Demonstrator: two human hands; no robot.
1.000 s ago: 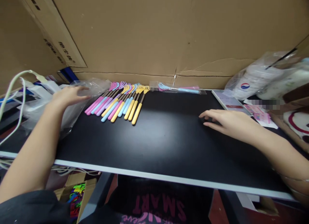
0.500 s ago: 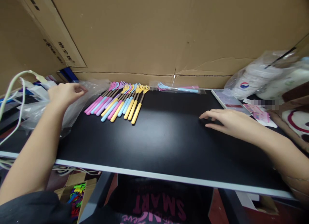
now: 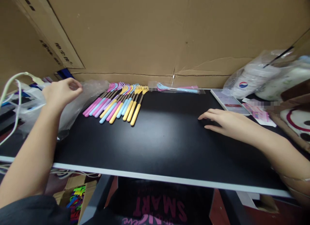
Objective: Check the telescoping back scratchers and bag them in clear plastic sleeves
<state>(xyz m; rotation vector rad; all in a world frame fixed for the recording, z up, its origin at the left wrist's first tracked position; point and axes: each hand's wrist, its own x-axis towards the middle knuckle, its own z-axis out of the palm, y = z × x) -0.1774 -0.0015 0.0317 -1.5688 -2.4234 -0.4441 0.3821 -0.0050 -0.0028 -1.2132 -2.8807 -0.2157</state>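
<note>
My left hand [image 3: 62, 92] is over a clear plastic bag [image 3: 72, 113] at the left of the black table. Its fingers curl and the thumb and forefinger tips come together; whether anything is between them is hidden. To its right lies a row of back scratchers [image 3: 118, 103] with claw-like heads and pink, blue, purple and yellow handles, heads toward the cardboard. My right hand [image 3: 218, 121] hovers low over the table's right side, or rests lightly on it, with thumb and fingers apart and nothing in them. Its nearest object is a phone [image 3: 230, 102].
A clear packet [image 3: 179, 88] with blue and pink back scratchers lies along the cardboard wall [image 3: 145, 34]. A bagged Pepsi cup [image 3: 252, 79] and pink-printed papers [image 3: 259, 113] sit at right. White cables [image 3: 18, 99] hang at left. Below is a box of colourful pieces [image 3: 77, 199].
The whole view has shifted slightly. My left hand has moved a little to the left over the bag. The right hand and the back scratchers stay as they were.
</note>
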